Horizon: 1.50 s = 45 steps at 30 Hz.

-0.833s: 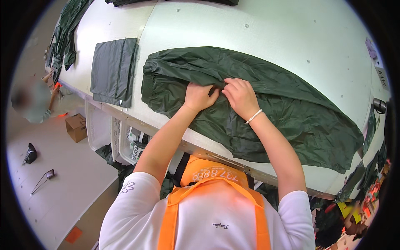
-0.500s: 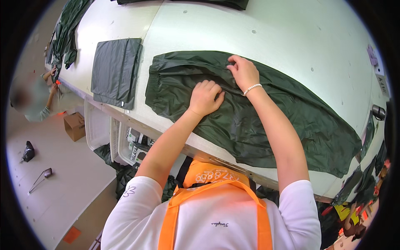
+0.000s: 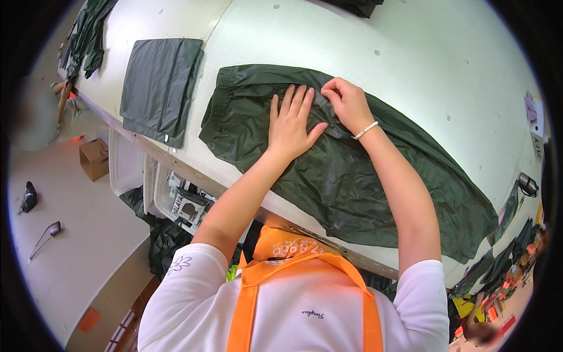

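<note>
Dark green rain trousers [image 3: 369, 188] lie lengthwise on the pale table, their gathered elastic waistband at the left end. My left hand [image 3: 290, 130] rests flat on the upper part of the cloth, fingers spread and pointing away from me. Just to its right, my right hand [image 3: 348, 107] pinches a fold of the trousers near the far edge, thumb and fingertips together. A beaded bracelet circles the right wrist. Left of the waistband lies a flat, folded dark green garment [image 3: 159, 91] with a small white tag.
White plastic crates [image 3: 151, 188] holding printed packages stand below the table's near edge. More dark green cloth [image 3: 89, 38] hangs at the far left, by a co-worker. A dark piece [image 3: 360, 6] lies at the far edge. A cardboard box [image 3: 95, 158] sits lower left.
My left hand has gone from curled fingers to flat and spread on the trousers. My right hand still pinches the cloth, a little further right. The whole view has shifted slightly.
</note>
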Each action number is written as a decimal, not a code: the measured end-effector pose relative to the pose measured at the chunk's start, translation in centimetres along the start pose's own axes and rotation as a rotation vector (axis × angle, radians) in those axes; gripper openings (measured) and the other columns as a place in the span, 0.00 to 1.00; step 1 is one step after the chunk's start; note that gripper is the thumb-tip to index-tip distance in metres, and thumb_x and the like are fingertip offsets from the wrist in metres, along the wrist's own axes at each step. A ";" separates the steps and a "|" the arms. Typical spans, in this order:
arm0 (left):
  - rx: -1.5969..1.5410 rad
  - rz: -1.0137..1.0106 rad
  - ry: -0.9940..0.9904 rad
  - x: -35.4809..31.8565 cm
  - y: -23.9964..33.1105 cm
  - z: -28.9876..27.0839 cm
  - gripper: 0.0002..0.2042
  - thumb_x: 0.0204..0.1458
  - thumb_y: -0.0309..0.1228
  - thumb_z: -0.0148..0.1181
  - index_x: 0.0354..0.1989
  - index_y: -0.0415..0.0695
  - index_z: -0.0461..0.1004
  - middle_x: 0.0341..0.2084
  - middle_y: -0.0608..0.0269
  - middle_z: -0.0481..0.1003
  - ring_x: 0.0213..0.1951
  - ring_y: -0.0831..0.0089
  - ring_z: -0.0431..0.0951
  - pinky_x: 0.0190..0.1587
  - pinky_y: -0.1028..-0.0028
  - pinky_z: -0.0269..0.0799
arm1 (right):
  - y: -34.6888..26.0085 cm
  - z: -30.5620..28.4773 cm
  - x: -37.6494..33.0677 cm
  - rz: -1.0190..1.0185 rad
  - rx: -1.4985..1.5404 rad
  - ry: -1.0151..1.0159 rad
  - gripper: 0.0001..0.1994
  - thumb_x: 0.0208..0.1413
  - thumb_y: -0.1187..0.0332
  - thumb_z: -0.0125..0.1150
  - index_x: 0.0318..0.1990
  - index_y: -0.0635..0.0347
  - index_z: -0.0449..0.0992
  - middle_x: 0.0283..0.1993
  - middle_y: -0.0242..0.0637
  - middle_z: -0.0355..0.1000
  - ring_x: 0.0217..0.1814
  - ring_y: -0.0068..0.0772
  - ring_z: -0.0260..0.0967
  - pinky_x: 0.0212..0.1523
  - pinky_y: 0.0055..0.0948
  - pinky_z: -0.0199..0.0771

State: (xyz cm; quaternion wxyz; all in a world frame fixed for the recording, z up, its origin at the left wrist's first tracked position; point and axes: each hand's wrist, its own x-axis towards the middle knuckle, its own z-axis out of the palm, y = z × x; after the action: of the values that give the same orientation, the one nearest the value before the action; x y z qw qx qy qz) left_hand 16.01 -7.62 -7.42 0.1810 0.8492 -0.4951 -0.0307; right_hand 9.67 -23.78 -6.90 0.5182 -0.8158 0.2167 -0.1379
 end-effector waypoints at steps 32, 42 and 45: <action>0.098 0.144 0.170 -0.5 3.0 -0.4 0.31 0.52 0.34 0.55 0.64 0.41 0.53 0.66 0.50 0.51 0.66 0.53 0.51 0.63 0.47 0.42 | 0.1 -3.2 -6.1 -0.136 -0.805 0.331 0.23 0.53 0.60 0.56 0.55 0.58 0.67 0.61 0.48 0.61 0.66 0.48 0.52 0.64 0.49 0.49; 0.111 0.238 -0.323 -10.4 19.4 3.2 0.39 0.43 0.44 0.60 0.65 0.45 0.54 0.67 0.47 0.45 0.68 0.45 0.41 0.64 0.45 0.34 | 11.2 -24.4 -25.2 0.665 -0.900 0.503 0.40 0.56 0.43 0.45 0.64 0.71 0.51 0.68 0.61 0.43 0.72 0.58 0.32 0.65 0.64 0.31; 0.155 0.305 -0.301 -10.4 18.1 3.7 0.40 0.41 0.48 0.59 0.64 0.43 0.56 0.67 0.47 0.47 0.68 0.45 0.42 0.64 0.43 0.34 | 18.5 -35.0 -33.4 1.009 -0.935 0.715 0.44 0.56 0.39 0.40 0.66 0.72 0.45 0.71 0.60 0.34 0.75 0.57 0.23 0.67 0.62 0.22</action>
State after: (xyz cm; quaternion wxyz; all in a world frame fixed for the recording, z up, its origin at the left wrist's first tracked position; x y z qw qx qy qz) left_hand -5.11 -7.78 -6.07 0.0417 0.7618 -0.6399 -0.0914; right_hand -39.01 -41.55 -8.77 0.0189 -0.6581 0.7519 -0.0343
